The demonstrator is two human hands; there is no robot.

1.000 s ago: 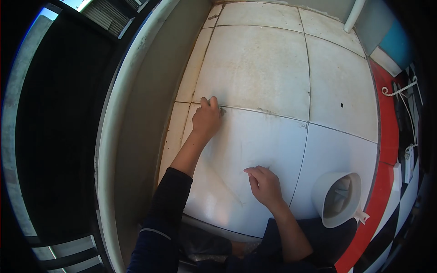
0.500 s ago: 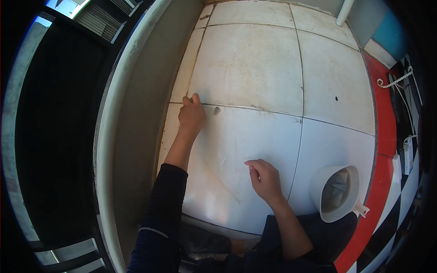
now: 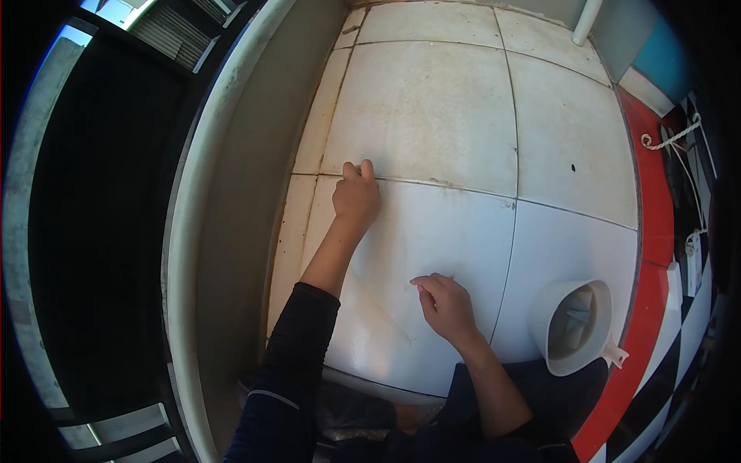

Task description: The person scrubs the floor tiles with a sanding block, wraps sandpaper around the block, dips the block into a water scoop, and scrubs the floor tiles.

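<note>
My left hand (image 3: 357,196) is closed, its knuckles bent, pressed down at the joint between two white floor tiles (image 3: 417,116). Something small and dark seems pinched between its fingers, but I cannot make out what it is. Lower and to the right, my right hand (image 3: 448,307) hovers over a smooth tile with its fingers loosely curled in; nothing shows in it. A white plastic dipper (image 3: 542,324) with a short handle stands on the floor to the right of that hand, with what looks like water inside.
A low wall (image 3: 231,201) with a rounded pale edge runs along the left. On the right is a red border strip (image 3: 656,201), with a white rope (image 3: 671,140) beyond it. A white pipe (image 3: 587,21) stands at the back. Brown stains mark the far tiles.
My left hand has slid right along the tile joint, away from the wall, and now covers the dark spot there. My right hand has shifted slightly left. The dipper stays put.
</note>
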